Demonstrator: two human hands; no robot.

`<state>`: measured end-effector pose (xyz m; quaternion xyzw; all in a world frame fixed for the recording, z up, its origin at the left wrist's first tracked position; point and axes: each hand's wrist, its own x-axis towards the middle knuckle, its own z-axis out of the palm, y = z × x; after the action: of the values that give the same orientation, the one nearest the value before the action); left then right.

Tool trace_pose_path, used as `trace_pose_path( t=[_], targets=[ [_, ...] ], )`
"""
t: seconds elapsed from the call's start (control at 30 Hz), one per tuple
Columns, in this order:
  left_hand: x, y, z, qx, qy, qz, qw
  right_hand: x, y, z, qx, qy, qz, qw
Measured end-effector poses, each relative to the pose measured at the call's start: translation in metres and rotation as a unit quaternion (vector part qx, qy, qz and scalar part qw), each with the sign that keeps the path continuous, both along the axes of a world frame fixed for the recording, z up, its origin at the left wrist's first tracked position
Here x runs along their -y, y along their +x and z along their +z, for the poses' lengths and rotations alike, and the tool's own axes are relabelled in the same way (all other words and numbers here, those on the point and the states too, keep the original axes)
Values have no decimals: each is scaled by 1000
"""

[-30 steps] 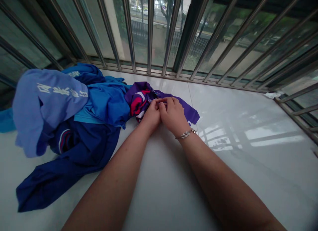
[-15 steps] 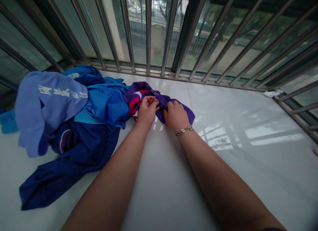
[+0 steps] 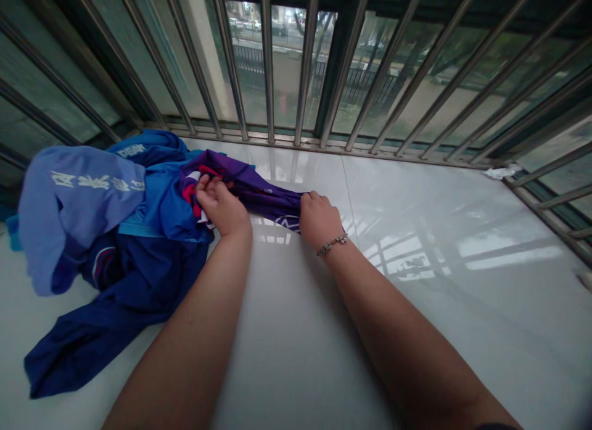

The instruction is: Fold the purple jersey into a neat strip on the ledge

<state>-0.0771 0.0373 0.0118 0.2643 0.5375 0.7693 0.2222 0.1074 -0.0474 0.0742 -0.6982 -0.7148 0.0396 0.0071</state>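
I have my left hand with fingers curled into one end of a purple printed cloth garment; my right hand pinches the other end, so it lies drawn taut over glossy white floor tile, its far end on a heap of blue clothing.

Left hand grips a purple garment; right hand holds its other end.
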Motion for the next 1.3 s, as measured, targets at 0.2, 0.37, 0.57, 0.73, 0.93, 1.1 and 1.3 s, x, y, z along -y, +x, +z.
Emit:
trace_pose_path(
  t=[0.2,0.37,0.57,0.73,0.93,1.1,1.3],
  targets=[
    [-1,-14,10,21,27,76,997,-6,31,17,-11,-53,-114,992],
    [13,1,29,175,-15,-102,979,-22,103,15,-36,-59,-223,972],
    [33,-3,54,320,-8,-362,875,-21,131,26,-33,167,-308,936],
    [28,4,53,384,-86,-441,807,-29,81,5,-112,174,-65,976],
    [31,13,48,316,-267,-589,694,-28,40,-22,-97,27,145,984],
    [29,9,45,324,-206,-552,740,-31,91,-5,-49,9,-176,983],
    [14,8,31,351,-134,-362,853,-31,146,-1,-54,20,-299,952]
  ],
)
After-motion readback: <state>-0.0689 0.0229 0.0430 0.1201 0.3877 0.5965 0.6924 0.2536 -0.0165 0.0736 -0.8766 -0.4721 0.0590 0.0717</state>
